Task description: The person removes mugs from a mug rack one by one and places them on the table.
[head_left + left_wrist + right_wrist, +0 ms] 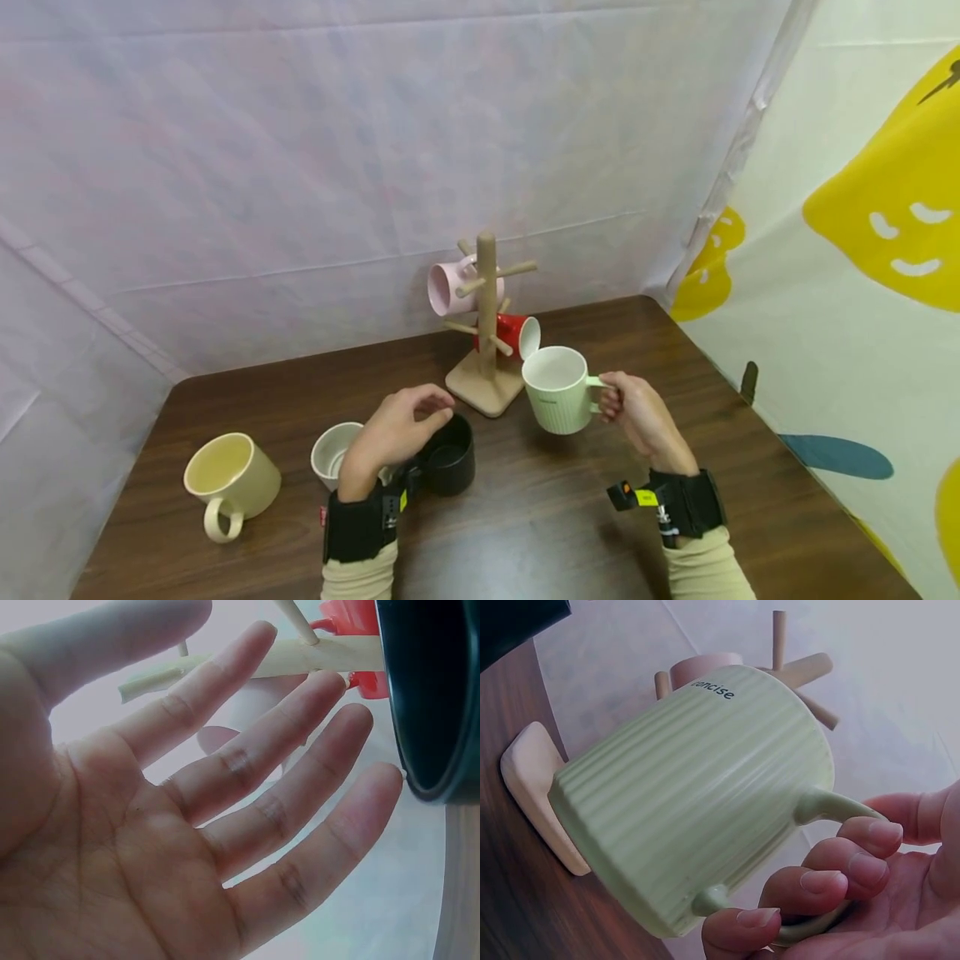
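Observation:
My right hand grips the handle of a pale green ribbed mug, its fingers curled through the loop. The mug is held up off the table and upright, in front of the wooden mug rack; the right wrist view shows the word "concise" on its side. My left hand hovers by the rim of a black mug, palm bare and fingers loosely extended in the left wrist view. A pink mug hangs high on the rack, and a red mug hangs lower behind the post.
A yellow mug stands at the table's left with its handle toward me. A white mug is partly hidden behind my left hand. The brown table backs onto a white cloth wall, with a lemon-patterned cloth on the right.

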### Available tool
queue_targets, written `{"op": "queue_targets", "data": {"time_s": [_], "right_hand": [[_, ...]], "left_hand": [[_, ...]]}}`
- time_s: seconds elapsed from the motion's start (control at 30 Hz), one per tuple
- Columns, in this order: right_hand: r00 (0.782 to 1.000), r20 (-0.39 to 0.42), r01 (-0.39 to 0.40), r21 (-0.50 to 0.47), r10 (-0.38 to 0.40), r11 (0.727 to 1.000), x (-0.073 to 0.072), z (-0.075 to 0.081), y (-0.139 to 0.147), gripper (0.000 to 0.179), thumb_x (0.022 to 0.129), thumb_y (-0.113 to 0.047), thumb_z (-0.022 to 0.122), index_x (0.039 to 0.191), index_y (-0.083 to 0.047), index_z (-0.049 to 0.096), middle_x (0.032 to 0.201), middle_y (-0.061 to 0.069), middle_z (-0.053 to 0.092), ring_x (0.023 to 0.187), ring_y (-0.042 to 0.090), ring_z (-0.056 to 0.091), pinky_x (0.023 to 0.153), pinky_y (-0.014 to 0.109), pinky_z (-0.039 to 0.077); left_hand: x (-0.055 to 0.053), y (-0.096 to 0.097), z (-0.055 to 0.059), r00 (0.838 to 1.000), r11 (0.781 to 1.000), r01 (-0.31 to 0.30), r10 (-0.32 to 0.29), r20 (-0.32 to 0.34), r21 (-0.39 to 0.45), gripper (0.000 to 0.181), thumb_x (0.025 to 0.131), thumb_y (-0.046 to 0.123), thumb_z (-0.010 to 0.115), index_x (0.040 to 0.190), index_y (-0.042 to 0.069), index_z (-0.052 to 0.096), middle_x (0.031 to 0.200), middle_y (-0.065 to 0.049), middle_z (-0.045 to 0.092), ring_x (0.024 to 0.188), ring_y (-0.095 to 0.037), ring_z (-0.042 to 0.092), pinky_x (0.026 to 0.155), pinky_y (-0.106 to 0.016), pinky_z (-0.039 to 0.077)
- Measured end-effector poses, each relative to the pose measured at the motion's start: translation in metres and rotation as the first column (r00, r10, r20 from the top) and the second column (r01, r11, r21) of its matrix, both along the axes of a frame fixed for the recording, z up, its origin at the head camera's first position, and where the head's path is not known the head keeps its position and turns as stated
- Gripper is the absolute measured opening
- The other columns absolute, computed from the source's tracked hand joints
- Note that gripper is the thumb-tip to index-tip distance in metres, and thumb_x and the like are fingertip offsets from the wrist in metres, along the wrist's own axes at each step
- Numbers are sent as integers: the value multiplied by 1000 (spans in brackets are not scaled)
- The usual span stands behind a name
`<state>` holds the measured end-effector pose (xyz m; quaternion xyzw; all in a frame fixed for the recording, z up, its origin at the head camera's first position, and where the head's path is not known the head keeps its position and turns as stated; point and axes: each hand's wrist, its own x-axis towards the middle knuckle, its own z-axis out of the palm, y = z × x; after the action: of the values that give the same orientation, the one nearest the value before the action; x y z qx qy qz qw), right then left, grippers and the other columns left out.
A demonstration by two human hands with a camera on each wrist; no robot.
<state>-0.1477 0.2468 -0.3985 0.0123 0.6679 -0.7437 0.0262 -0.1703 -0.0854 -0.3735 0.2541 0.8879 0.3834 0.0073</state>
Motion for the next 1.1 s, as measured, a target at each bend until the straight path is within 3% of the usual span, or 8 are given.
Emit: {"op": "queue_targets", "data": {"time_s": [0.23,1.1], "right_hand": [[1000,11,-21,23,21,1000,0,-5,-2,33,99,-15,35,68,-6,34,63,3,31,58,17,35,60,34,35],[998,58,-35,2,35,999,-4,-19,-2,33,98,-12,34,65,-8,33,60,0,30,56,16,33,57,30,33]], "left_hand": [[0,-3,0,998,998,-62,63,-29,28,14,90,16,61,100,10,68,99,-7,72,96,-24,64,87,-47,51],[2,-2,2,998,999,-48,49,-29,22,14,90,16,61,101,9,68,99,-8,71,94,-23,64,87,-46,52]]}}
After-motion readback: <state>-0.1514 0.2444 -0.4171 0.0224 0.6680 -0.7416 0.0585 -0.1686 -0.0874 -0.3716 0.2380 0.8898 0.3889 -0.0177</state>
